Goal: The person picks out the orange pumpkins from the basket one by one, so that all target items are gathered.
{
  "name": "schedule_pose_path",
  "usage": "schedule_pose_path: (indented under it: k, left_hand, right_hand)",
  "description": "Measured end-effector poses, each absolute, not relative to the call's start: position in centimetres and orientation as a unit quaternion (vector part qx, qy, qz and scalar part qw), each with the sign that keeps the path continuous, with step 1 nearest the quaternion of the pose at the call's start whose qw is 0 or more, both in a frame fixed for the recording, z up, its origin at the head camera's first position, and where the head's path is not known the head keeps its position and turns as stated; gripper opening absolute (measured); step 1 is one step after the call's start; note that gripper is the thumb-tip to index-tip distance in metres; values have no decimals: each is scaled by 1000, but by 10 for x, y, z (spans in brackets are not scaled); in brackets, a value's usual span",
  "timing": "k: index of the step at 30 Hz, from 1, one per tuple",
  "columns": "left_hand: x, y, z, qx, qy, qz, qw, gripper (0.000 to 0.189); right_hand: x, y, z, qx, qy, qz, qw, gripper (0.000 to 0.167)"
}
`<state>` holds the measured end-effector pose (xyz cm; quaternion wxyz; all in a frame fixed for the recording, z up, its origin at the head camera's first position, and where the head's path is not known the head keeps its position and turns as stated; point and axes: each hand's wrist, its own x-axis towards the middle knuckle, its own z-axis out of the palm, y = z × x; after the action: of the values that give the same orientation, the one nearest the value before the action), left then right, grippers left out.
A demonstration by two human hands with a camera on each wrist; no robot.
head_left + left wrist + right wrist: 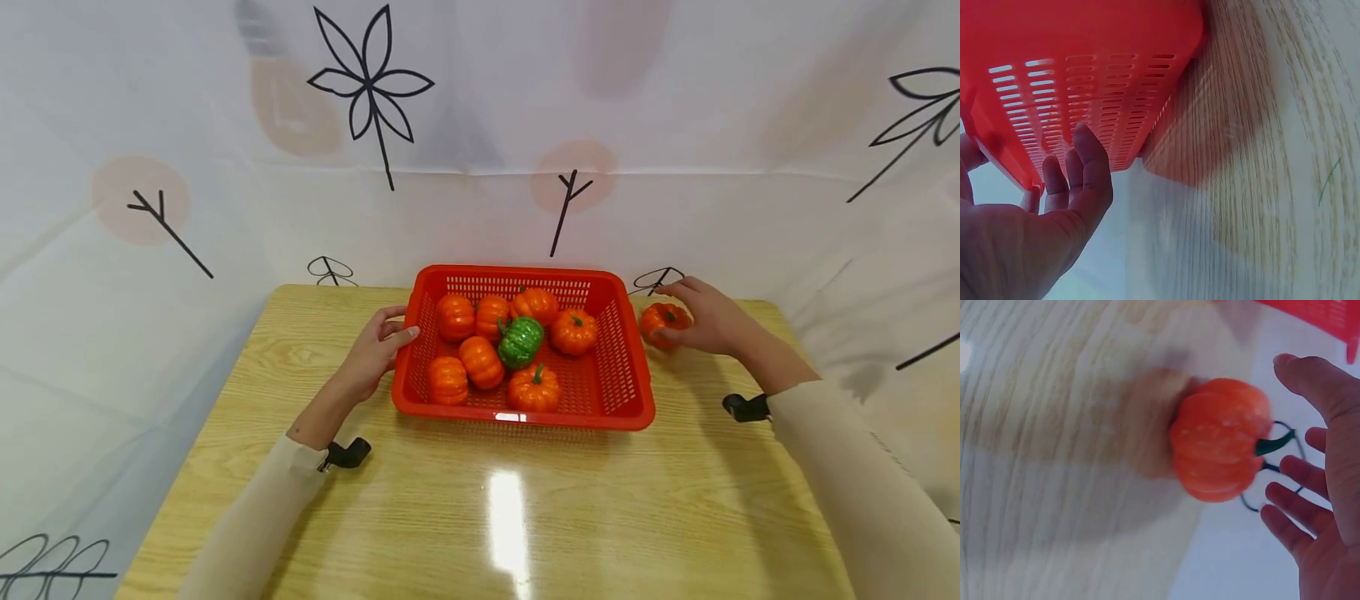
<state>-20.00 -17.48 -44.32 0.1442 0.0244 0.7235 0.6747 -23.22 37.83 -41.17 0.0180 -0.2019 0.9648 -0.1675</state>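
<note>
A red plastic basket [592,419] with slotted walls stands on the table. In it lie several small orange pumpkins [533,390] and one green pumpkin [521,343]. My left hand [369,357] holds the basket's left rim, thumb over the top and fingers against the outer side. Right of the basket sits another orange pumpkin [658,322] with a green stem, on the tabletop. My right hand [708,321] hovers over it, fingers spread. In the right wrist view a gap shows between that hand [1329,469] and the pumpkin [1219,440].
The wooden table [420,517] has its back edge just behind the basket. A pale cloth [465,208] with printed leaves hangs behind and at both sides. Black wrist cameras [349,454] are strapped to both arms.
</note>
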Motion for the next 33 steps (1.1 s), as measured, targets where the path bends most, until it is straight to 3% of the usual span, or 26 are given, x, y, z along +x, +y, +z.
schedule_pose_path:
  k: [13, 33]
  left_hand:
    - [-197, -174, -444, 29, 719, 681, 136, 61]
    - [-195, -173, -441, 23, 717, 683, 137, 65]
  right_hand:
    - [-214, 357, -383, -276, 939, -197, -61, 57]
    - [-179, 274, -353, -420, 886, -182, -69, 52]
